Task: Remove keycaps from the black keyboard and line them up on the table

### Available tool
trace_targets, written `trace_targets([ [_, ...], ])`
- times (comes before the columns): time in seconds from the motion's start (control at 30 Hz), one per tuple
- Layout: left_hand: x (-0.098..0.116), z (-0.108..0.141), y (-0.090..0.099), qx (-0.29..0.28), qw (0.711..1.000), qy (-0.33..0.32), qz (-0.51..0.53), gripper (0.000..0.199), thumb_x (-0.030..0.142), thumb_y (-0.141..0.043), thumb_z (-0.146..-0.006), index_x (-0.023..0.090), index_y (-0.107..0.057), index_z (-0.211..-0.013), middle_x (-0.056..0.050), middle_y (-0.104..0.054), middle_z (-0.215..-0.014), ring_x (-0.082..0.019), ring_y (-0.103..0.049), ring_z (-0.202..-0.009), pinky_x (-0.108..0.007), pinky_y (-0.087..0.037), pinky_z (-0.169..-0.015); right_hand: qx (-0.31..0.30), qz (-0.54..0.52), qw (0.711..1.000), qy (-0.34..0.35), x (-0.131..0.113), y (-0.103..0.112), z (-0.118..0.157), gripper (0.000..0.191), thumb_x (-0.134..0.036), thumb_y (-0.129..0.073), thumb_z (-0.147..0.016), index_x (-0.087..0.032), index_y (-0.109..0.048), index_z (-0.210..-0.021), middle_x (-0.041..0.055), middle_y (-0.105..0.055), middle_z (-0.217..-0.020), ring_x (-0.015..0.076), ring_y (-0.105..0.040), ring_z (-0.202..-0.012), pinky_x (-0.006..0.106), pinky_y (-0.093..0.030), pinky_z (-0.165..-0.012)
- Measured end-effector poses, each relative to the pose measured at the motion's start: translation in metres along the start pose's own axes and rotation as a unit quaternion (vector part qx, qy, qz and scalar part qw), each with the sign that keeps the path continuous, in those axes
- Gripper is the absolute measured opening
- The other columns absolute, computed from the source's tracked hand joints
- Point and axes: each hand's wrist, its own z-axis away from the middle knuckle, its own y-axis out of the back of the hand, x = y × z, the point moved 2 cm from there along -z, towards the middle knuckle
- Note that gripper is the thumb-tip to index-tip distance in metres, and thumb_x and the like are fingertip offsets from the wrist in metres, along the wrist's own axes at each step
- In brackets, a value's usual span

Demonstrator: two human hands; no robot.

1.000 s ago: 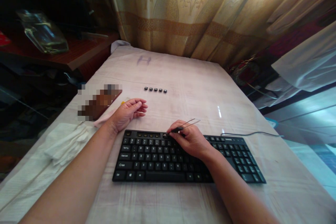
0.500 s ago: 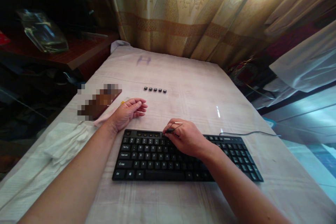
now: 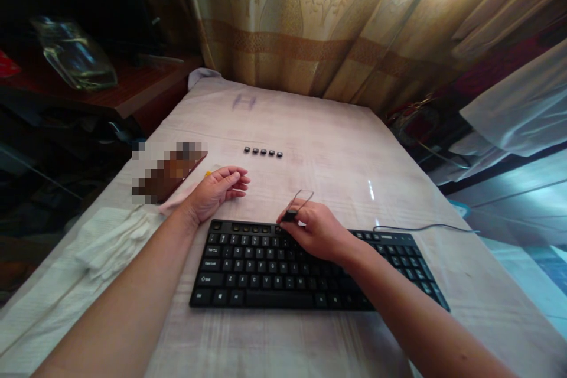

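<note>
Now right hand point(image 3: 316, 229) grips wire keycap puller point(image 3: 290, 216) by dark handle, wire loops jutting toward far side, above far row of black keyboard point(image 3: 279, 297); contact with keys, cannot tell. Left hand point(image 3: 221, 183) loosely curled, free, near keyboard's far left corner. Five black keycaps point(image 3: 263, 152) line up beyond on pale cloth point(image 3: 319, 130).
</note>
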Motion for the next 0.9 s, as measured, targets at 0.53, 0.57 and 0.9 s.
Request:
trace_targets([
  [0.53,0.001,0.000,0.000,0.001,1.000,-0.002,-0.006,0.023,0.030,-0.073,-0.075,0.016,-0.067,-0.092,-0.003,-0.071,-0.082,-0.012,-0.065,-0.073,-0.024,-0.054,-0.068,0.002,0.001,1.000,0.006,0.004,-0.002,0.005,0.014,-0.020,-0.050,-0.092,-0.019,-0.063,-0.088,0.0048,-0.066,-0.085,0.0166,-0.063,-0.079,0.028,-0.049,-0.074],
  [0.57,0.001,0.000,-0.001,0.001,1.000,-0.001,-0.005,0.023,0.030,-0.073,-0.075,0.016,-0.067,-0.092,-0.003,-0.071,-0.082,-0.012,-0.064,-0.073,-0.024,-0.054,-0.068,0.004,-0.001,1.000,0.000,0.004,-0.002,0.006,0.014,-0.020,-0.049,-0.093,-0.019,-0.062,-0.089,0.0044,-0.066,-0.085,0.0166,-0.063,-0.080,0.028,-0.049,-0.075],
  [0.9,-0.003,0.000,-0.004,-0.051,0.991,-0.024,-0.121,0.032,0.040,-0.076,-0.069,0.020,-0.069,-0.092,-0.002,-0.070,-0.082,-0.015,-0.063,-0.074,-0.028,-0.051,-0.071,0.032,-0.018,0.999,-0.007,0.006,-0.009,0.009,0.016,-0.022,-0.046,-0.094,-0.020,-0.060,-0.087,0.0036,-0.068,-0.080,0.0162,-0.063,-0.074,0.027,-0.049,-0.070],
])
